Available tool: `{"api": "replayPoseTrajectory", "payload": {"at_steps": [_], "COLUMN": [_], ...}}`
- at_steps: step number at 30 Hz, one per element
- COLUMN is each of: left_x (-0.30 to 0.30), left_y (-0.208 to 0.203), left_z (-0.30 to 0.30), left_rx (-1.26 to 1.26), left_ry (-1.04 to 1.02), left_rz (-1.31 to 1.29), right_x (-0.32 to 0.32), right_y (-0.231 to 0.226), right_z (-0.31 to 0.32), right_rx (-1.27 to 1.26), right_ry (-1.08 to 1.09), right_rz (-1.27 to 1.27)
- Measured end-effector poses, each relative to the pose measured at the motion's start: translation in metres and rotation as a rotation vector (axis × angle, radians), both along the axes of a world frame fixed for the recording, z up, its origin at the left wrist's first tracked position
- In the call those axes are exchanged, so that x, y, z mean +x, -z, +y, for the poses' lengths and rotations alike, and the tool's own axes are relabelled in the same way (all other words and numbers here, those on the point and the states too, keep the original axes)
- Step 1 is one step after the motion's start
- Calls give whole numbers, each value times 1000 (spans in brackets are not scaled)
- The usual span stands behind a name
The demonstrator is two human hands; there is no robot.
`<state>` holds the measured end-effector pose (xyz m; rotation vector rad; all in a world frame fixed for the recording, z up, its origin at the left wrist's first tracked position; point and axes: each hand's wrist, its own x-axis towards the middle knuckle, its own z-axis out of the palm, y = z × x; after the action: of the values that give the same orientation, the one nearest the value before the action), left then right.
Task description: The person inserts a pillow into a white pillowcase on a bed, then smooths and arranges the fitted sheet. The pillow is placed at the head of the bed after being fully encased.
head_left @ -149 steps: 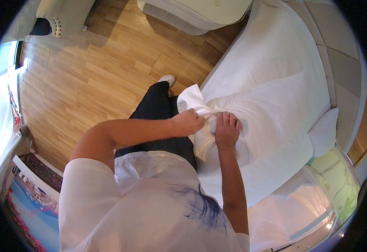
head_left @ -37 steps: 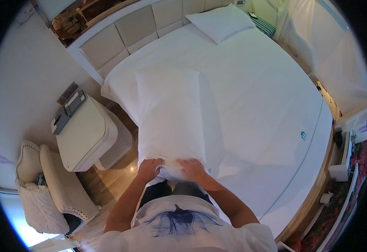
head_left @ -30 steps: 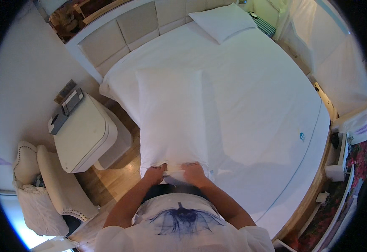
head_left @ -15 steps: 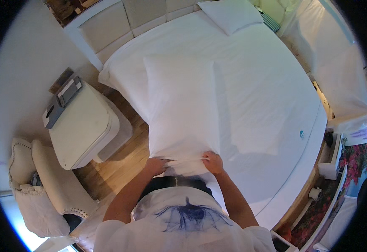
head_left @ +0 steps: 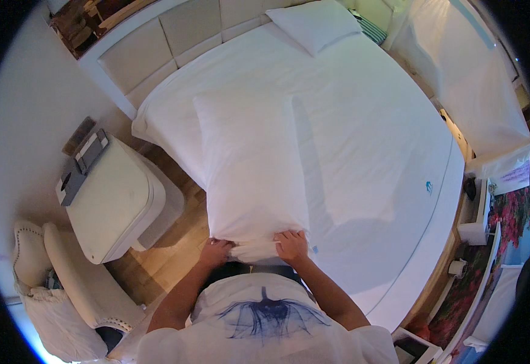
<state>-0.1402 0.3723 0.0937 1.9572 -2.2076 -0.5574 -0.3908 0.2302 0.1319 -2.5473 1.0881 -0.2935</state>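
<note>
Both hands grasp the near short end of a white pillow [head_left: 249,170], the left hand [head_left: 216,252] and right hand [head_left: 292,244] each clenched on bunched fabric at one corner. Judged from this hold, the step goes best with an even grip at both corners, keeping the case taut and square. Its long axis runs from the person toward the headboard [head_left: 174,36], over the bed's [head_left: 386,139] left edge, beside the white nightstand [head_left: 110,197].
</note>
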Motion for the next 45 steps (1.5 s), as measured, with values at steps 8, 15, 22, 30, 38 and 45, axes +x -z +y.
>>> {"api": "replayPoseTrajectory", "payload": {"at_steps": [8, 15, 22, 30, 38, 45], "left_x": [-19, -10, 14, 12, 24, 38], "left_y": [-15, -95, -27, 18, 30, 62], "left_z": [-26, -32, -29, -6, -16, -10], "left_rx": [126, -243, -95, -132, 171, 122], "left_ry": [-2, -188, -135, -642, -917, -796], "left_rz": [-21, 146, -107, 131, 533, 597], "right_x": [-37, -33, -26, -22, 5, 35], "right_y": [-15, -21, 0, -12, 0, 6], "right_z": [-45, -54, -56, -43, -12, 3], "right_rx": [47, 124, 150, -142, -76, -220], "right_ry": [25, 83, 25, 20, -78, -106], "right_rz": [228, -199, 2, -63, -39, -78]}}
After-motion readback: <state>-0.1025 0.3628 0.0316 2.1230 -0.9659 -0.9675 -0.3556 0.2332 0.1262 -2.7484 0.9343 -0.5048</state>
